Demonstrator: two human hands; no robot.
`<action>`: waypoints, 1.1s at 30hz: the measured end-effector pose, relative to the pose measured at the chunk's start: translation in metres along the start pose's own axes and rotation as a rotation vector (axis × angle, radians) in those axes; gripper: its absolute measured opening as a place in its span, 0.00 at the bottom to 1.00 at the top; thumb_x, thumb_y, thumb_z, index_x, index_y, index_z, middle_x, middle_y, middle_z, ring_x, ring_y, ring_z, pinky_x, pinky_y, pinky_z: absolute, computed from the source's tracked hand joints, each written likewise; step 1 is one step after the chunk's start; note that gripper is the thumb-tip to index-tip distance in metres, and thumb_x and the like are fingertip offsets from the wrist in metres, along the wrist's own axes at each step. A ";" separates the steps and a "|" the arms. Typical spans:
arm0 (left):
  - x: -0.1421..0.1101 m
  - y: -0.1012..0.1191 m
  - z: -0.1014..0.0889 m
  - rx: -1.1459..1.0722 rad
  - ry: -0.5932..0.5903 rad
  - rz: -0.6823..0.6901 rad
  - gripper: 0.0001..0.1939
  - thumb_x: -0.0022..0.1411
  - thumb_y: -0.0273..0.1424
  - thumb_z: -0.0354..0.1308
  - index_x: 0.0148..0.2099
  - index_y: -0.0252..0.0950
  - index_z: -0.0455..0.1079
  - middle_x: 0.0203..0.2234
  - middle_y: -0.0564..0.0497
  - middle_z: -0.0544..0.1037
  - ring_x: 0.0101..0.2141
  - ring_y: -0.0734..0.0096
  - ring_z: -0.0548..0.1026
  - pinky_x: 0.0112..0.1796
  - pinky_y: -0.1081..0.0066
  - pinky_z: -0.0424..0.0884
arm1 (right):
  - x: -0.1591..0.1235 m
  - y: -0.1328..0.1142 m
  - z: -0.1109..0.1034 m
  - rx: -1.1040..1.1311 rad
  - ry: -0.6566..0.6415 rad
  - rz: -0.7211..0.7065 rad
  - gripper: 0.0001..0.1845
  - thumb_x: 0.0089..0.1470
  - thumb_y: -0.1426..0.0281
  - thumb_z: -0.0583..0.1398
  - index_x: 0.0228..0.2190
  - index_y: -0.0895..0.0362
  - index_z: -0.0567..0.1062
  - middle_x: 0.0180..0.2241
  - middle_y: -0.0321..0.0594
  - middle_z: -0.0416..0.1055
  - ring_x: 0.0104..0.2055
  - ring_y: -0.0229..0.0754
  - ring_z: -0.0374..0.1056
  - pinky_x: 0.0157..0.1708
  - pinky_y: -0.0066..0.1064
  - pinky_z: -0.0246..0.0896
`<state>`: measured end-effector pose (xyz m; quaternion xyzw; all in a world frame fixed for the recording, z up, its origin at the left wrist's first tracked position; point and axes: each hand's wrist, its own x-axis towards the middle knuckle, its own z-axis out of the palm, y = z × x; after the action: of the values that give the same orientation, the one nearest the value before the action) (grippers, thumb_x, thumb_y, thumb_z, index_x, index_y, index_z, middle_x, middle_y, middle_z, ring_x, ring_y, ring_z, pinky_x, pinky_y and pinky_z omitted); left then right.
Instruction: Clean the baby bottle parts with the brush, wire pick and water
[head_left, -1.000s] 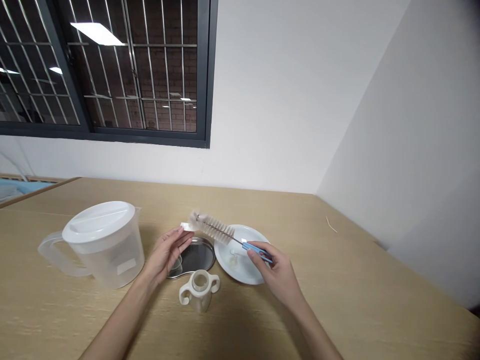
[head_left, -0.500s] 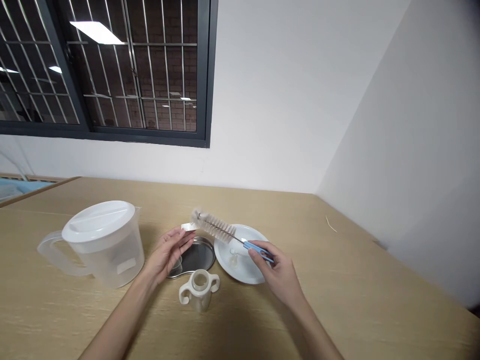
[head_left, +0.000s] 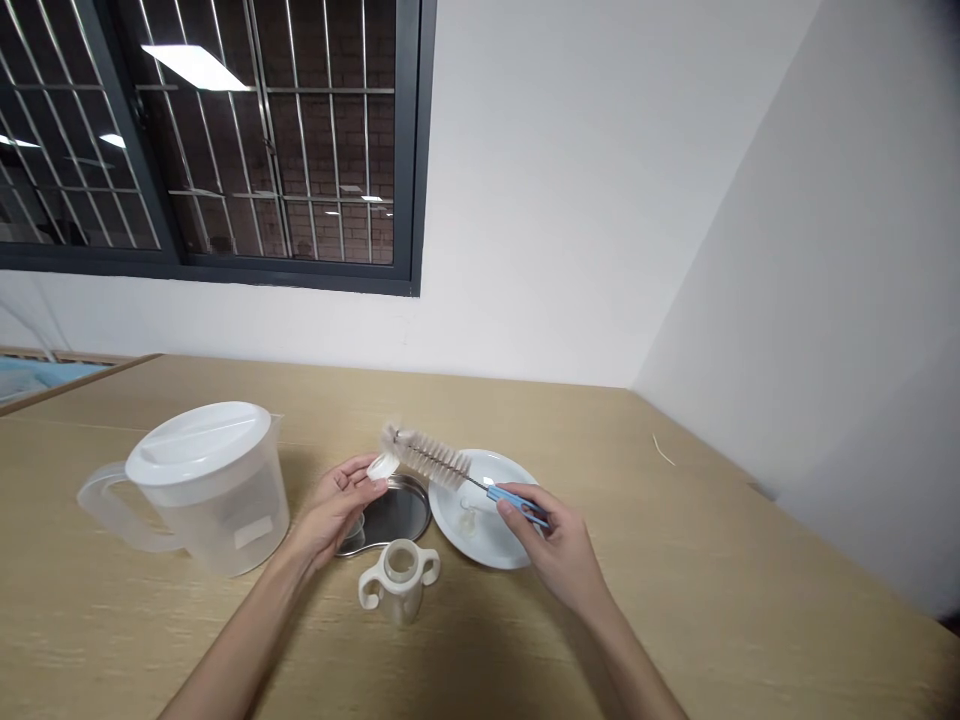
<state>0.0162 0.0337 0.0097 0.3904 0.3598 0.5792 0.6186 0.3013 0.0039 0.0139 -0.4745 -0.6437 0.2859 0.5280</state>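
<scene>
My right hand (head_left: 551, 535) grips the blue handle of a bottle brush (head_left: 435, 460), whose pale bristles point left. In my left hand (head_left: 337, 510) a small white ring-shaped cap (head_left: 383, 467) is pinched between thumb and fingers. The brush's tip overlaps the cap in view; whether they touch I cannot tell. Below stands an open baby bottle (head_left: 401, 585) with two cream handles. Behind my left hand lies a metal kidney tray (head_left: 401, 512), with a small clear piece partly hidden by the hand. A white plate (head_left: 491, 552) under the brush holds a clear nipple (head_left: 466, 520).
To the left stands a lidded translucent pitcher (head_left: 217, 490), its handle facing left. A thin pale strip (head_left: 663, 450) lies on the wooden table (head_left: 720, 580) at the right. A white wall (head_left: 540, 200) and a barred window (head_left: 285, 140) rise behind the table.
My left hand has turned the cap, so its round opening now shows instead of its side. The brush has hardly moved in my right hand.
</scene>
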 end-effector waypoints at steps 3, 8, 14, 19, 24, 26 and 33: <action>-0.001 0.000 0.001 0.032 -0.008 0.025 0.26 0.45 0.26 0.73 0.48 0.34 0.72 0.43 0.45 0.81 0.42 0.69 0.79 0.46 0.75 0.72 | 0.000 0.000 0.000 -0.009 -0.003 -0.006 0.19 0.53 0.55 0.63 0.40 0.56 0.80 0.44 0.48 0.78 0.43 0.50 0.75 0.44 0.37 0.72; -0.001 0.000 0.001 0.058 -0.044 0.051 0.27 0.48 0.28 0.72 0.51 0.35 0.71 0.45 0.46 0.80 0.43 0.70 0.78 0.46 0.75 0.70 | 0.001 0.003 -0.004 -0.016 0.017 -0.011 0.18 0.54 0.56 0.63 0.40 0.55 0.79 0.43 0.46 0.78 0.43 0.48 0.74 0.42 0.35 0.71; 0.004 -0.004 -0.005 0.027 -0.021 0.047 0.25 0.50 0.29 0.71 0.50 0.35 0.71 0.45 0.46 0.80 0.43 0.72 0.77 0.48 0.75 0.68 | 0.002 0.004 -0.007 -0.010 0.047 -0.014 0.17 0.54 0.56 0.63 0.39 0.55 0.79 0.42 0.45 0.78 0.41 0.48 0.75 0.42 0.35 0.71; 0.002 -0.003 -0.003 0.031 -0.017 0.052 0.24 0.50 0.29 0.71 0.50 0.35 0.71 0.43 0.46 0.81 0.43 0.70 0.77 0.48 0.73 0.68 | 0.000 0.004 -0.001 -0.012 -0.005 -0.002 0.18 0.54 0.55 0.63 0.40 0.55 0.79 0.44 0.46 0.78 0.44 0.48 0.74 0.43 0.35 0.71; 0.003 -0.003 -0.004 0.034 -0.017 0.042 0.25 0.52 0.31 0.70 0.52 0.34 0.71 0.48 0.43 0.79 0.48 0.67 0.76 0.50 0.72 0.68 | 0.001 0.009 -0.001 -0.032 0.044 0.011 0.18 0.54 0.55 0.62 0.40 0.55 0.79 0.43 0.45 0.78 0.43 0.48 0.74 0.41 0.34 0.71; 0.004 -0.003 -0.005 0.009 -0.014 0.027 0.25 0.53 0.32 0.69 0.53 0.34 0.71 0.50 0.43 0.78 0.49 0.66 0.75 0.50 0.72 0.69 | 0.002 0.009 -0.003 -0.031 0.049 0.001 0.18 0.55 0.55 0.62 0.40 0.55 0.79 0.43 0.45 0.78 0.43 0.48 0.74 0.41 0.34 0.71; 0.003 -0.003 -0.002 -0.017 -0.027 0.028 0.25 0.52 0.29 0.70 0.52 0.33 0.72 0.49 0.43 0.78 0.48 0.67 0.76 0.51 0.72 0.68 | 0.000 0.004 0.000 -0.026 0.006 -0.008 0.19 0.54 0.55 0.62 0.40 0.55 0.79 0.43 0.46 0.78 0.44 0.49 0.74 0.43 0.36 0.71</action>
<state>0.0158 0.0363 0.0064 0.3978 0.3412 0.5854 0.6186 0.3025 0.0056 0.0105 -0.4795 -0.6479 0.2739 0.5247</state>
